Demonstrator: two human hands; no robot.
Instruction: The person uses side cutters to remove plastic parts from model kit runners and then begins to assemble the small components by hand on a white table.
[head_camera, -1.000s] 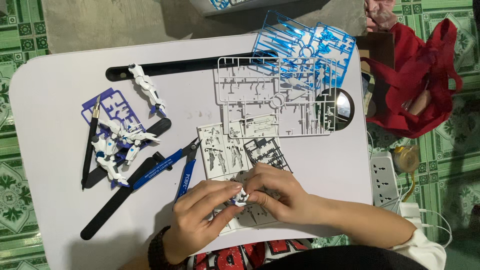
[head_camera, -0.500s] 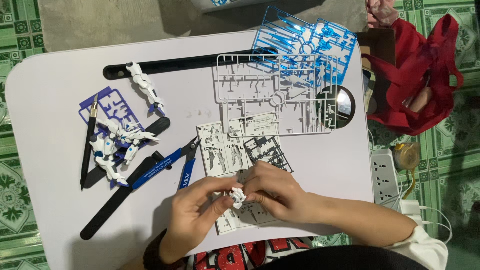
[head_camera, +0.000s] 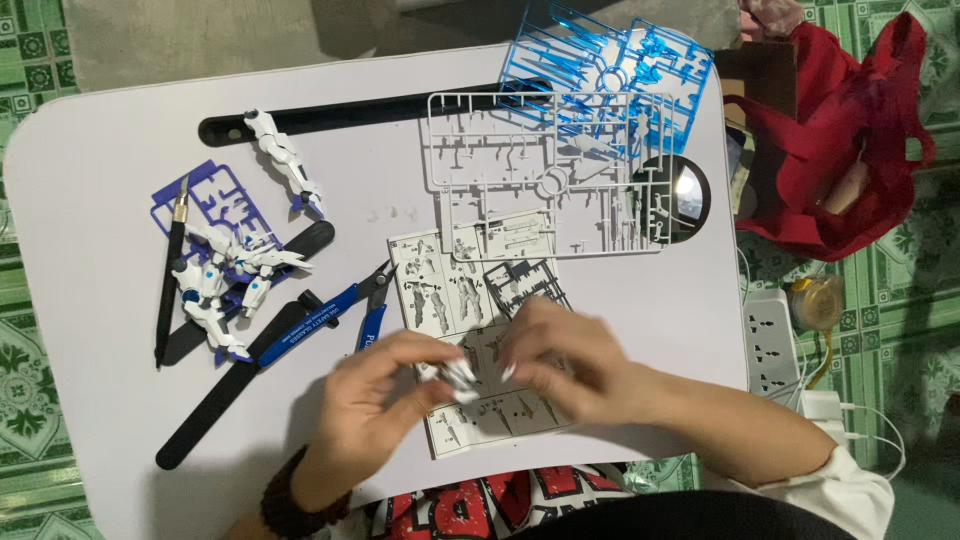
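Small white plastic model part (head_camera: 460, 376) is sitting pinched between the fingertips of your left hand (head_camera: 375, 400) and right hand (head_camera: 570, 360), over the printed paper instruction sheet (head_camera: 470, 320) at the near table edge; your hands are sitting slightly farther right than before, both blurred.

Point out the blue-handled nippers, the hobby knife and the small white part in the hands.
blue-handled nippers (head_camera: 318, 328), head view, on the upper blue handle.
hobby knife (head_camera: 170, 272), head view, mid black shaft.
small white part (head_camera: 460, 376), head view, on its exposed middle.
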